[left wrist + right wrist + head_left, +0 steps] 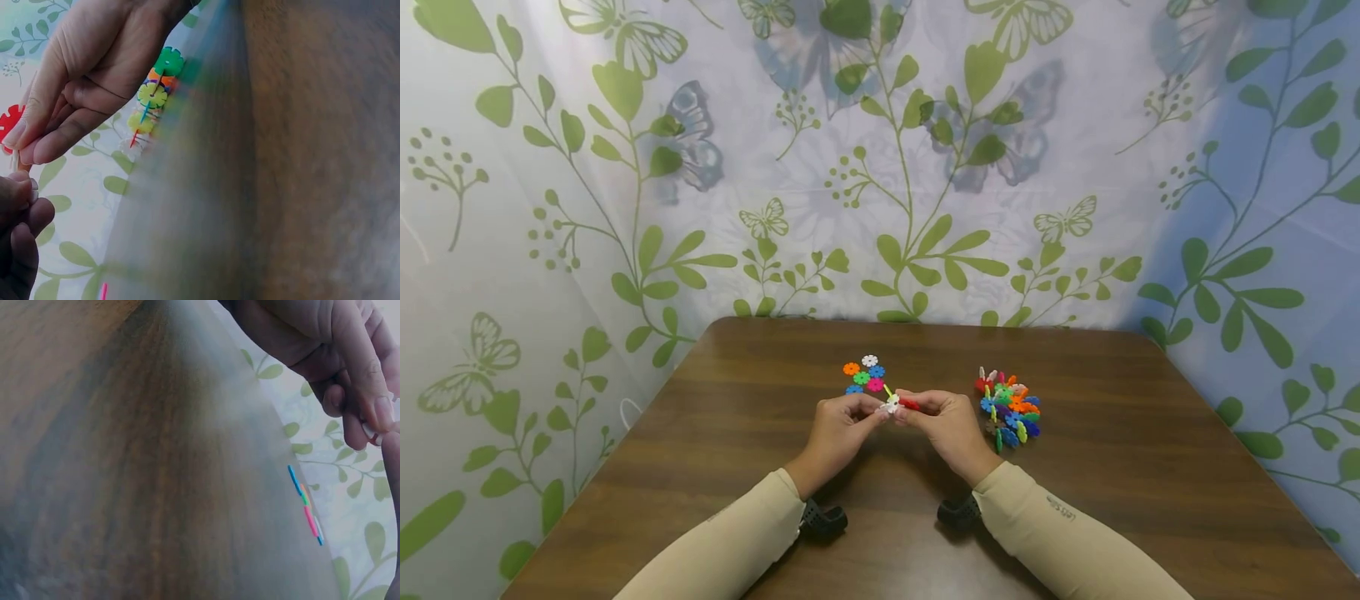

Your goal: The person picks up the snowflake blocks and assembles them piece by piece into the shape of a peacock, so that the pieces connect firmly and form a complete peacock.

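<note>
Small plastic interlocking flower discs are in both hands over the table's middle. My left hand [838,429] pinches a white flower disc [891,405] between thumb and fingers. My right hand [951,425] pinches a red flower disc [909,404] against that white one, its fingertips almost meeting the left hand's. A thin yellow-green disc [887,389] sticks up edge-on by the white disc. In the left wrist view, the red disc [10,125] shows past the right thumb. Fingers hide how these discs join.
Beyond the left hand, several loose discs [861,377] lie flat in a group. Right of the right hand stands a cluster of many-coloured discs [1011,408]. Black perforated straps [823,521] hang below the wrists. The brown wooden table [760,358] ends at a patterned curtain [820,208].
</note>
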A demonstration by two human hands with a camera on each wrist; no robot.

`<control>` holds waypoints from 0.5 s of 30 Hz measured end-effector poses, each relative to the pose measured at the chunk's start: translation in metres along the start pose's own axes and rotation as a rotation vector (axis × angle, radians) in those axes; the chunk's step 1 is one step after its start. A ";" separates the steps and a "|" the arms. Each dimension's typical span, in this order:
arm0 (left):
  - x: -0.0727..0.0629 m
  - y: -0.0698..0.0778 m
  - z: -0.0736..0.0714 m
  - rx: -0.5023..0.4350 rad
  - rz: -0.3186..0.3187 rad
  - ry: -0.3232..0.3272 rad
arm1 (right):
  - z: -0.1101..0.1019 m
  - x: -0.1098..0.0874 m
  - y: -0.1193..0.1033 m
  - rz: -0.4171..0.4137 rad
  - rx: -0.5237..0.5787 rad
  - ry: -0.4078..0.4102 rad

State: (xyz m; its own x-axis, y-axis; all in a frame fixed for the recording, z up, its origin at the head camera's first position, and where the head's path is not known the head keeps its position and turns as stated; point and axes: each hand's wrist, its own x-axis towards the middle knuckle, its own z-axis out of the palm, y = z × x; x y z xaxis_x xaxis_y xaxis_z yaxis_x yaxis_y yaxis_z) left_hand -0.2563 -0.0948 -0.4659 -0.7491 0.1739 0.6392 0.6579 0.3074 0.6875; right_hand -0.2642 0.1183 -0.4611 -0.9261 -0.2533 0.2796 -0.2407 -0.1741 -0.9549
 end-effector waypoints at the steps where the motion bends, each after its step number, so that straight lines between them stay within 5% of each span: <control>1: 0.000 -0.001 0.000 0.003 0.000 -0.005 | 0.000 0.000 0.000 -0.002 0.002 0.002; 12: 0.001 -0.008 0.000 0.026 -0.089 -0.082 | -0.002 0.001 0.001 -0.033 -0.077 -0.037; 15: 0.001 -0.010 0.000 0.122 -0.044 -0.068 | -0.003 0.001 0.001 -0.040 -0.140 -0.025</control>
State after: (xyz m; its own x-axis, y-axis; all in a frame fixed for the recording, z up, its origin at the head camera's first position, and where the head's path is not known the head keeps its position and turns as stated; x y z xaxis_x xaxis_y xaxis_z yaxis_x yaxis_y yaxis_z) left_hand -0.2636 -0.0979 -0.4720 -0.7833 0.2191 0.5818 0.6131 0.4270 0.6646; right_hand -0.2668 0.1210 -0.4624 -0.9079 -0.2731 0.3180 -0.3165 -0.0509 -0.9472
